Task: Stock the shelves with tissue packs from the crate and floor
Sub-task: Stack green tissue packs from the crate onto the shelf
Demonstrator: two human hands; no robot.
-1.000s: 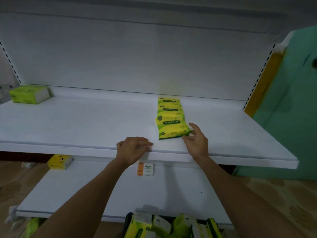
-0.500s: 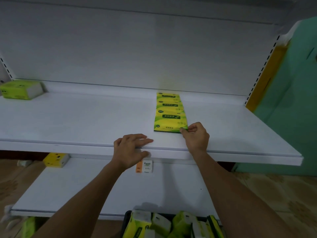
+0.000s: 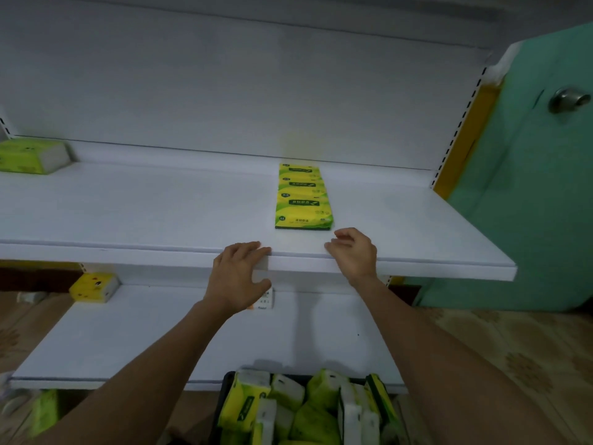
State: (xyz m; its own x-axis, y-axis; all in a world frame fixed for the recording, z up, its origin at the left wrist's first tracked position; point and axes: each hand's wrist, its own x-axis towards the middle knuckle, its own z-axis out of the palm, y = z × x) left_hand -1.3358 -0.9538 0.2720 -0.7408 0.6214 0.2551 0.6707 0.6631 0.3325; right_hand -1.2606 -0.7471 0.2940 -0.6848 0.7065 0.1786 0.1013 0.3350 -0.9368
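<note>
So the shelf (image 3: 128, 220) spans mid frame, the crate (image 3: 224, 396) sits bottom centre, and the packs (image 3: 303, 200) lie in a front-to-back row right of centre, I guess to save room. The left hand (image 3: 239, 274) rests flat on the shelf lip like a brace, and the right hand (image 3: 354, 252) hovers loose and empty just short of the row.

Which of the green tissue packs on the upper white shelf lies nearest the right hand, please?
The frontmost green tissue pack of the middle row, just beyond the right hand; its row-mates lie behind it, and the lone pack sits far left.
</note>
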